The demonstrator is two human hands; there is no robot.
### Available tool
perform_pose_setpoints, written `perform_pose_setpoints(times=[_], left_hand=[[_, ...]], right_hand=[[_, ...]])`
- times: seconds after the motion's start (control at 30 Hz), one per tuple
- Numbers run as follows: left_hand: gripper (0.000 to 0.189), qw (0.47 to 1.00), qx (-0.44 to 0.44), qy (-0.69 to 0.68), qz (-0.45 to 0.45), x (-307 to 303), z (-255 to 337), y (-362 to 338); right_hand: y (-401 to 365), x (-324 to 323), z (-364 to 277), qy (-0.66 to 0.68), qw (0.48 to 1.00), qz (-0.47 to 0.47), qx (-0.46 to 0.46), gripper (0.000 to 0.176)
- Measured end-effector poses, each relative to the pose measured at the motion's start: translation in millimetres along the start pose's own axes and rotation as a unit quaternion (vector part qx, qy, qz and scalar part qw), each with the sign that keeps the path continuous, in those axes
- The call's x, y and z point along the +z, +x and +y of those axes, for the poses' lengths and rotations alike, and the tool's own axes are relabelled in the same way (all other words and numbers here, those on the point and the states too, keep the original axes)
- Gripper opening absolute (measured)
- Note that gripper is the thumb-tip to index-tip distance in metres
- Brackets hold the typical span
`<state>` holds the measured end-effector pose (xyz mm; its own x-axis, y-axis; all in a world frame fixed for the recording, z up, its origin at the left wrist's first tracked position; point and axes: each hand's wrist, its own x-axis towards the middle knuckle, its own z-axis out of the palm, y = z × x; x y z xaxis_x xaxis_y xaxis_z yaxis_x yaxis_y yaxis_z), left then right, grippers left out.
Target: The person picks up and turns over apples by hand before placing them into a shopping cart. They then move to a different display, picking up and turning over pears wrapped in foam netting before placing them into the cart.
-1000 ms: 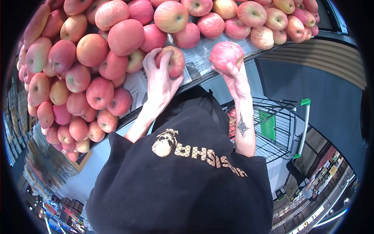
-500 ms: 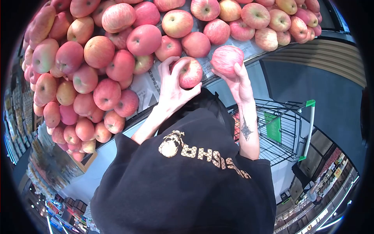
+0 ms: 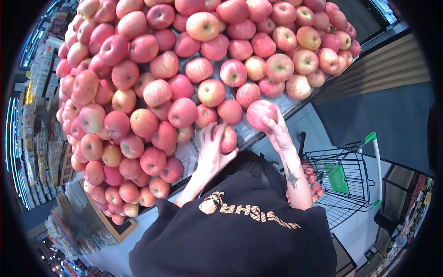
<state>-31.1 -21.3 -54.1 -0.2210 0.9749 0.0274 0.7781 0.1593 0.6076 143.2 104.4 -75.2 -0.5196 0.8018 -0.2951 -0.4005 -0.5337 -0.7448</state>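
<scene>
Neatly, left fingers (image 3: 219, 134) and thumb (image 3: 230, 157) bracket an apple (image 3: 229, 140)

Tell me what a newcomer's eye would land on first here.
Most likely the great heap of apples, reddish and yellowish, filling the upper part of the view. Next, at its near edge, the left hand gripping a red apple and the right hand holding a pinkish apple. The wire cart with its green panel stands out at right.

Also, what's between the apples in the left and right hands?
Head view: a pale strip of display surface shows between the left-hand apple and right-hand apple, no third apple.
</scene>
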Motion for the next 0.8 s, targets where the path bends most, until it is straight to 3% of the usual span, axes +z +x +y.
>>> perform_pose_setpoints(times=[0.37,0.53,0.73,0.8], left_hand=[[0.077,0.997,0.004,-0.052,-0.053,-20.2,4.5,5.8],[0.076,0.973,-0.06,-0.196,-0.105,-26.2,5.1,9.3],[0.08,0.946,-0.073,-0.289,-0.124,-36.1,11.9,19.5],[0.083,0.902,-0.106,-0.396,-0.135,-43.2,23.7,26.5]], right_hand=[[4.0,-14.5,-13.4,0.041,0.999,-0.015,0.022,0.053],[2.4,-27.1,-15.6,0.066,0.998,-0.019,0.014,0.052],[1.0,-30.8,-22.0,0.058,0.997,-0.042,0.022,0.06],[-2.3,-23.7,-26.6,0.064,0.997,-0.017,0.048,0.065]])
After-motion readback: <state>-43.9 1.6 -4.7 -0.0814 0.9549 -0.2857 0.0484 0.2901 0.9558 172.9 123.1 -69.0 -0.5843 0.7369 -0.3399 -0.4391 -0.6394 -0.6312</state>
